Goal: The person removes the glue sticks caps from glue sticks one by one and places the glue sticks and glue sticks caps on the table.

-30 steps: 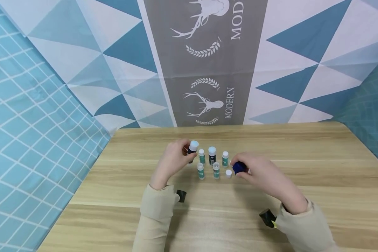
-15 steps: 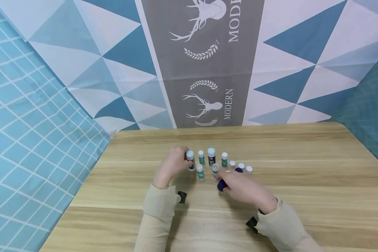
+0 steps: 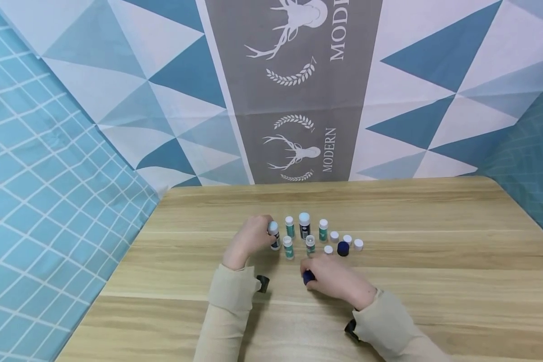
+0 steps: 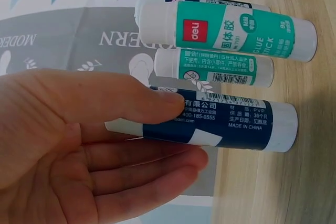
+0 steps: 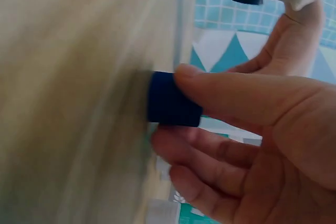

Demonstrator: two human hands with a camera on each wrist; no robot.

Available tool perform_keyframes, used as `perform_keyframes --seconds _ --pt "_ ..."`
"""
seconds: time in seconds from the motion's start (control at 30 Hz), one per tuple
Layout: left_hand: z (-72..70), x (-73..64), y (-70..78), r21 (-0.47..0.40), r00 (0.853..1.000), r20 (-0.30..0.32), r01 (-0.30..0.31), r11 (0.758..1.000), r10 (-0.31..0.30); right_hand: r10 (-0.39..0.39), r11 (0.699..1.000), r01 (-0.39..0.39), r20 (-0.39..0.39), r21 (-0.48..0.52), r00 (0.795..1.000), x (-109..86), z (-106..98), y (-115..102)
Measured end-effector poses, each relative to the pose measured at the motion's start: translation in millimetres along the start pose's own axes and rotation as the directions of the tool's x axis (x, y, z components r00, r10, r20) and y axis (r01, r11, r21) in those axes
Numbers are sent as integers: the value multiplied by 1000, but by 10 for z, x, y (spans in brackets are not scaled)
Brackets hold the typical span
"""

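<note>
At the left end of the group, my left hand [image 3: 250, 238] grips a navy glue stick [image 4: 226, 121] between thumb and fingers. The stick stands upright with its base down at the table. My right hand [image 3: 337, 279] pinches a dark blue cap [image 5: 170, 100] low over the wood, in front of the other things. Just behind that hand is a green glue stick [image 3: 310, 244] without its cap. Another green glue stick [image 3: 288, 248] stands between my hands. In the back row are two more green sticks and a second navy glue stick [image 3: 304, 226].
Right of the sticks lie several white caps [image 3: 358, 245] and another dark blue cap [image 3: 343, 249]. The wooden table [image 3: 434, 266] reaches back to a patterned cloth wall [image 3: 298, 100]. A blue checked cloth [image 3: 50, 216] hangs along the left side.
My right hand carried its dark blue cap left and toward the front, leaving another blue cap among the white ones. My left hand lowered the navy glue stick to the table.
</note>
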State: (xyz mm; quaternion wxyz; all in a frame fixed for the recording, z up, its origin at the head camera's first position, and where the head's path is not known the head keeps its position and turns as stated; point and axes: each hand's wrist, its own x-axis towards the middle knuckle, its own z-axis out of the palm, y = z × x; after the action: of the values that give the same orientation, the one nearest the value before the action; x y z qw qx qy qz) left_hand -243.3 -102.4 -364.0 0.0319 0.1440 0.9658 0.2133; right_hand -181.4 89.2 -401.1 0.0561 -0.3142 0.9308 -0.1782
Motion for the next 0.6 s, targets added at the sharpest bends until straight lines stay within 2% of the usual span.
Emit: perform_keyframes --seconds 0.1,0.27,0.47,0.6 --pt "9 6 14 11 1000 -3 -1 1000 1 -15 1000 15 -33 -22 999 16 48 3" --pt "26 25 31 32 1000 -17 1 999 0 -7 999 9 -74 38 997 45 90 7" --pt "43 26 58 34 1000 3 15 999 -16 3 997 5 -99 83 995 58 111 21" --pt "28 2 62 87 1000 11 20 996 -21 19 994 -7 -105 111 994 50 83 16"
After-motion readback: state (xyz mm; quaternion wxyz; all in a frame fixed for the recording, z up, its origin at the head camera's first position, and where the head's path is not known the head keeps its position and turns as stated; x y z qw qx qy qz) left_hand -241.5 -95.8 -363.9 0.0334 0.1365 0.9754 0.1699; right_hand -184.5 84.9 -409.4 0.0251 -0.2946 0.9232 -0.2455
